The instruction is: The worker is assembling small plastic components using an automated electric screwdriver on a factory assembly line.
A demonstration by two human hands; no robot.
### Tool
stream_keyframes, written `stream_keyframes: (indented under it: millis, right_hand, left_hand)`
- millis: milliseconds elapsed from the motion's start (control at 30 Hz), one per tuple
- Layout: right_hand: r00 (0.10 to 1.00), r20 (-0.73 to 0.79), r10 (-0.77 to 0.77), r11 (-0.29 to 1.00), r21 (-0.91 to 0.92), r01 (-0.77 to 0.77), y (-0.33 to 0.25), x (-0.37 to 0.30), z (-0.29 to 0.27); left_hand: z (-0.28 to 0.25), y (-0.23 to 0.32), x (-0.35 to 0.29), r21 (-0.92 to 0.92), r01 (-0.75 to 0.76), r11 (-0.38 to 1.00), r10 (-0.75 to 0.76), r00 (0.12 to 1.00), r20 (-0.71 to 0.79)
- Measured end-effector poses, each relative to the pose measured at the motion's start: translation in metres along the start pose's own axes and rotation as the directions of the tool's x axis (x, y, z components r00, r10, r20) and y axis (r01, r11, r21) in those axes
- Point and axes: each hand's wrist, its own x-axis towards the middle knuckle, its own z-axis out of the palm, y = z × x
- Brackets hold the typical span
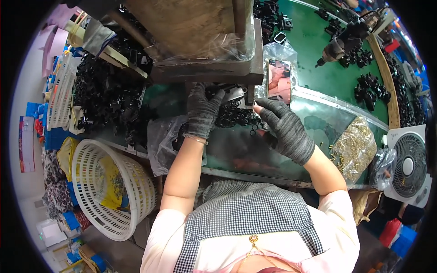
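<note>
My left hand [202,111], in a dark grey knit glove, reaches under the edge of a heavy metal press [205,73]. Its fingers close on a black part there, most of it hidden by the hand and the press. Just right of that hand sits a metal fixture [234,94] with a shiny face. Below the fixture lies a loose pile of black rings [234,116]. My right hand [287,132], gloved with bare fingertips showing, hovers at the pile's right side. Its index finger and thumb are apart, beside a few stray rings.
A phone [279,82] lies behind my right hand. Black parts [109,95] heap up at left, above a white basket [136,195]. At right are a bag of small brass-coloured pieces [355,148], a fan [407,159] and a hanging power driver [341,45].
</note>
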Motion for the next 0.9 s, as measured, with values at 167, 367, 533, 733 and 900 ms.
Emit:
stream_keyframes:
  millis: [167,367,533,733,900]
  right_hand:
    - [0.976,0.005,0.216,0.945,0.250,-0.210,0.001,-0.021,-0.002]
    - [0.974,0.000,0.225,0.974,-0.037,-0.225,0.006,-0.060,-0.019]
    - [0.798,0.323,0.509,0.861,-0.192,-0.471,0.003,-0.101,-0.005]
    - [0.745,0.337,0.576,0.814,-0.320,-0.484,0.006,-0.113,-0.007]
    - [0.707,0.388,0.591,0.801,-0.391,-0.454,0.004,-0.094,0.000]
  left_hand:
    - [0.004,-0.008,0.007,0.114,0.020,0.993,-0.017,0.999,-0.027]
    - [0.010,-0.017,0.007,0.126,-0.044,0.991,0.054,0.995,-0.081]
    - [0.021,-0.036,0.011,0.096,-0.128,0.987,0.142,0.976,-0.162]
    - [-0.011,0.025,-0.020,-0.203,0.054,0.978,0.025,0.930,0.367]
    - [0.021,0.066,-0.098,0.093,-0.694,0.714,0.532,0.624,0.573]
